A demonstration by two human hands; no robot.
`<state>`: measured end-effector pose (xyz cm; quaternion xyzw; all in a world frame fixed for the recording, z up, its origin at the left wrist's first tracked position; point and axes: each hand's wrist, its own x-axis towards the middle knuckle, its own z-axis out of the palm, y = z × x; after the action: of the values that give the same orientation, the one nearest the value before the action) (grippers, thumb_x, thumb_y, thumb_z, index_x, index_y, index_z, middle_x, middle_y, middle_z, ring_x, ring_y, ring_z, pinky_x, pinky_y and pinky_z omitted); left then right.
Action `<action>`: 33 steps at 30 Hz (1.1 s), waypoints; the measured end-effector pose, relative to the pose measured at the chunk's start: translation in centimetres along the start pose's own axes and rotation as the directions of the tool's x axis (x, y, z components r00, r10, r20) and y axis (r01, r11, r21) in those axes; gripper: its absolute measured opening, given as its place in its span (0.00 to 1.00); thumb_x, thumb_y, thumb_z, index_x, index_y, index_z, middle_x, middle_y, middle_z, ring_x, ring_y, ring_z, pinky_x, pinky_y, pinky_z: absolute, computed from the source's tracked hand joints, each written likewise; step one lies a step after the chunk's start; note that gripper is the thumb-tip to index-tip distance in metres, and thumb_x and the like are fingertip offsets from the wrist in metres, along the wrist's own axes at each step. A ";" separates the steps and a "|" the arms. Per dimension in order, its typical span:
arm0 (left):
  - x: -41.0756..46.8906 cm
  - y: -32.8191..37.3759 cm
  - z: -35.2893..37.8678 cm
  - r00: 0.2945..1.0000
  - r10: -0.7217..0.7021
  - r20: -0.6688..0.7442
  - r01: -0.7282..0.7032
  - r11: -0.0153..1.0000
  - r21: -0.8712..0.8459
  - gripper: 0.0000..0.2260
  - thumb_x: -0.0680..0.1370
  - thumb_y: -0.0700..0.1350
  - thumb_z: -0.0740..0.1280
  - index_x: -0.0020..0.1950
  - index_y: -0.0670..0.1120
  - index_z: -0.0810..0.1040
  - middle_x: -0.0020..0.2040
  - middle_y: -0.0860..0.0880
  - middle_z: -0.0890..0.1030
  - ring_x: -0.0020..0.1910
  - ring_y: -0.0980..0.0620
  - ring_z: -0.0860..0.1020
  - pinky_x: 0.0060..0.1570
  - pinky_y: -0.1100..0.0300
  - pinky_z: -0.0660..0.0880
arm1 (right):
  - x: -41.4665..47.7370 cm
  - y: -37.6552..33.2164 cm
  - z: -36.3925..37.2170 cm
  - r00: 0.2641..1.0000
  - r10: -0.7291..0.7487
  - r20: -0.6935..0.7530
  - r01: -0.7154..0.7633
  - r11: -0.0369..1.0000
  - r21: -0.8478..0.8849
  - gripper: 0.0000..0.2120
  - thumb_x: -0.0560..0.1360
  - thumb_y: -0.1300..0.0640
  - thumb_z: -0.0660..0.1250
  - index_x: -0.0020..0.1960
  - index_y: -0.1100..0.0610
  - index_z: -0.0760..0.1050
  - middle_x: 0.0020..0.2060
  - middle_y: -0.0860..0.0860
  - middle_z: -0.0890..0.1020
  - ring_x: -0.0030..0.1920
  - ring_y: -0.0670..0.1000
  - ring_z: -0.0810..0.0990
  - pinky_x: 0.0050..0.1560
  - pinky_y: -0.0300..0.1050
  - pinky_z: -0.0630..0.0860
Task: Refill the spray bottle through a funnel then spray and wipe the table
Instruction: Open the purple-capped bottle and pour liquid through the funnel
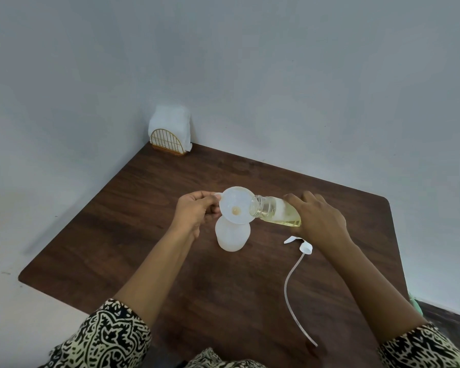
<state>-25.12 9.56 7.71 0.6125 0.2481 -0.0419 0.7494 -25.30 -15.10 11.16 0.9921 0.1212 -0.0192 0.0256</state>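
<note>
Two hands are at work, set apart on either side of the funnel [235,205]. The funnel is seated in the neck of the white spray bottle [233,236], which is stood upright near the middle of the table [144,235]. The funnel's side tab is pinched by the left hand [197,208]. This is judged to be for steadying, since the funnel is wide, the bottle looks light, and either could be tipped by a nudge.

A clear refill bottle [274,211] is gripped round its body by the right hand [319,216]. It is laid nearly level, with its open mouth brought over the funnel's right rim. Pale yellow liquid is seen pooled along its lower side, and a small yellowish spot is noted at the funnel's throat. Whether a stream is running cannot be told.

The spray head [306,247], with its long tube [290,288], is laid on the table to the right, within reach for refitting. Napkins [170,118] in a wire holder [168,140] are parked at the far corner, likely meant for the wiping.
</note>
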 end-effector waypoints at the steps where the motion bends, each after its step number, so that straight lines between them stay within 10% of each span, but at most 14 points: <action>1: 0.0 0.0 0.0 1.000 -0.002 0.003 0.002 1.000 -0.005 0.02 0.75 0.36 0.70 0.43 0.41 0.82 0.35 0.45 0.82 0.31 0.55 0.77 0.34 0.61 0.78 | 0.0 0.0 0.0 1.000 0.002 0.000 -0.002 1.000 0.003 0.30 0.71 0.46 0.71 0.69 0.43 0.62 0.58 0.48 0.72 0.60 0.51 0.72 0.39 0.43 0.69; 33: 0.0 0.1 0.0 1.000 -0.002 -0.002 0.002 1.000 -0.013 0.02 0.75 0.36 0.70 0.45 0.40 0.82 0.36 0.44 0.81 0.32 0.54 0.77 0.31 0.63 0.78 | 0.2 -0.1 -0.2 1.000 -0.007 0.009 0.007 1.000 -0.003 0.30 0.71 0.47 0.71 0.69 0.43 0.62 0.58 0.47 0.72 0.59 0.50 0.72 0.40 0.43 0.70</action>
<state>-25.07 9.57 7.82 0.6074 0.2497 -0.0406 0.7530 -25.15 -14.99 11.37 0.9916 0.1245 -0.0234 0.0274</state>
